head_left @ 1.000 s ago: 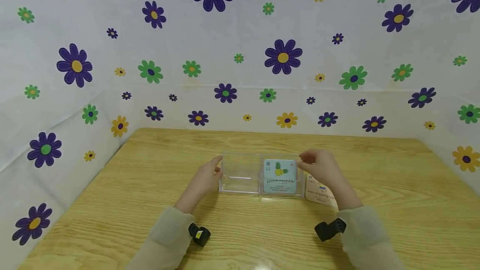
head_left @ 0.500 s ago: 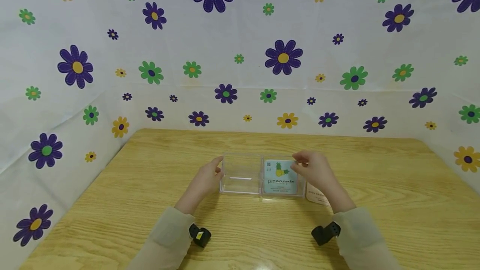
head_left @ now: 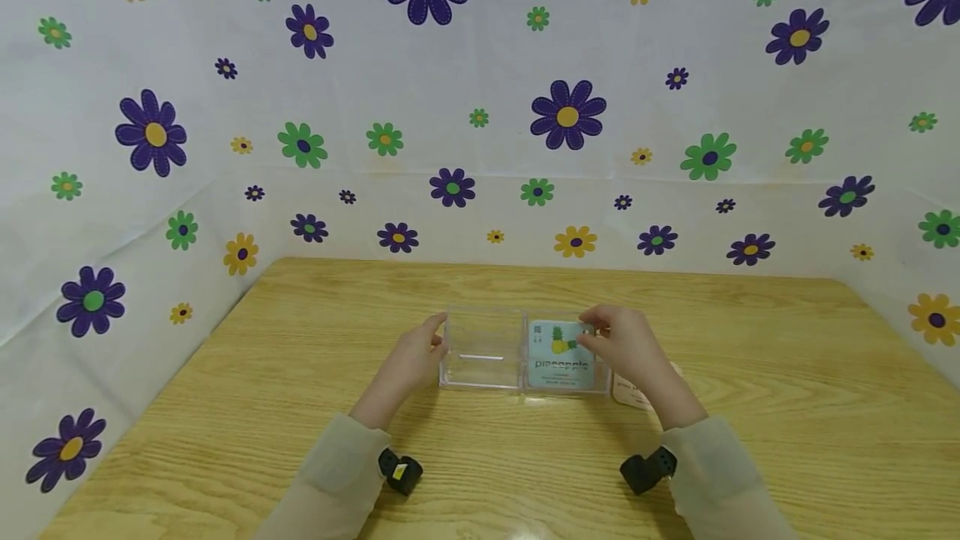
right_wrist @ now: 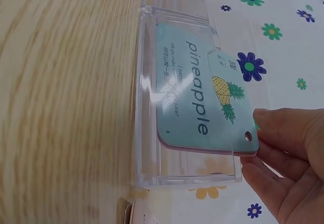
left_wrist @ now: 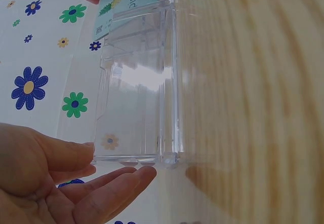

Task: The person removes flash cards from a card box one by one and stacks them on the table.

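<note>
A clear plastic box (head_left: 483, 372) with two compartments stands on the table. Its right compartment holds a light blue pineapple flash card (right_wrist: 187, 97), leaning upright, with a pinkish layer showing along its lower edge. My right hand (head_left: 624, 348) pinches the card's upper right corner, near the punched hole, thumb in front and fingers behind. At the box's left end, my left hand (head_left: 408, 363) touches the wall with fairly straight fingers (left_wrist: 119, 191), its thumb at the rim. The left compartment (left_wrist: 134, 97) shows only clear plastic.
A pale card (head_left: 630, 392) lies on the table right of the box, partly covered by the right forearm. The wooden table (head_left: 510, 457) backs onto a white cloth (head_left: 337, 90) printed with flowers. Both wrists carry small black cameras (head_left: 403, 473).
My right hand has moved left and slightly down from the box's right end to the pineapple card's upper right corner, which it now pinches. The left hand and box have stayed in place.
</note>
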`<state>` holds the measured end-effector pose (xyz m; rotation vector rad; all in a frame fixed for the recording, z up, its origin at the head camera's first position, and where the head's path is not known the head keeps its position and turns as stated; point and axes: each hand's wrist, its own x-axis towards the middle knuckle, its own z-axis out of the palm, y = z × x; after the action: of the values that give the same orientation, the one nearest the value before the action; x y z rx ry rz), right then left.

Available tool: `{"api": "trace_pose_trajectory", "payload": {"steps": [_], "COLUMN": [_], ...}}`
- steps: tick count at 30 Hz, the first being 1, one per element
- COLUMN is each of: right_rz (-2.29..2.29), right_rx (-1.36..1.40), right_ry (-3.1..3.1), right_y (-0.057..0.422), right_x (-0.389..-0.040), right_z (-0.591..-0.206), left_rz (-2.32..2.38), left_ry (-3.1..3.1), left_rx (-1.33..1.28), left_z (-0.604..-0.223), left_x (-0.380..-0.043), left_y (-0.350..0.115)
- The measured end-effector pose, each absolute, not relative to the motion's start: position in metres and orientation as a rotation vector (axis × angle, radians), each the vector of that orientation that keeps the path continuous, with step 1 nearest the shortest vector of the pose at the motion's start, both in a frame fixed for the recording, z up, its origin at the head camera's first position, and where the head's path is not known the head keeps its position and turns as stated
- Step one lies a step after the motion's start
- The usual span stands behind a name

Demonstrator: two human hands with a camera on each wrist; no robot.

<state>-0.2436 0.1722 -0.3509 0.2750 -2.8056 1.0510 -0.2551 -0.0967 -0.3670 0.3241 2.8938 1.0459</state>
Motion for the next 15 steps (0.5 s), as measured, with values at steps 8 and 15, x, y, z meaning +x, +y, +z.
{"api": "trace_pose_trajectory", "payload": {"steps": [8,15], "right_rz": [1.048,1.052], "right_rx": [0.293,0.289], "right_ry": [-2.774,-2.753], "right_y": [0.1708,0.1699], "right_x": [-0.2434,-0.2437], "right_z": [-0.3505,-0.3516], "left_rz": [1.026,1.024], "left_ry": [2.899,2.899], "left_rx": [0.335,0.334], "left_z": [-0.3675,-0.3668], "left_x": [-0.2556,-0.2552], "left_y": [-0.0956,-0.0953]}}
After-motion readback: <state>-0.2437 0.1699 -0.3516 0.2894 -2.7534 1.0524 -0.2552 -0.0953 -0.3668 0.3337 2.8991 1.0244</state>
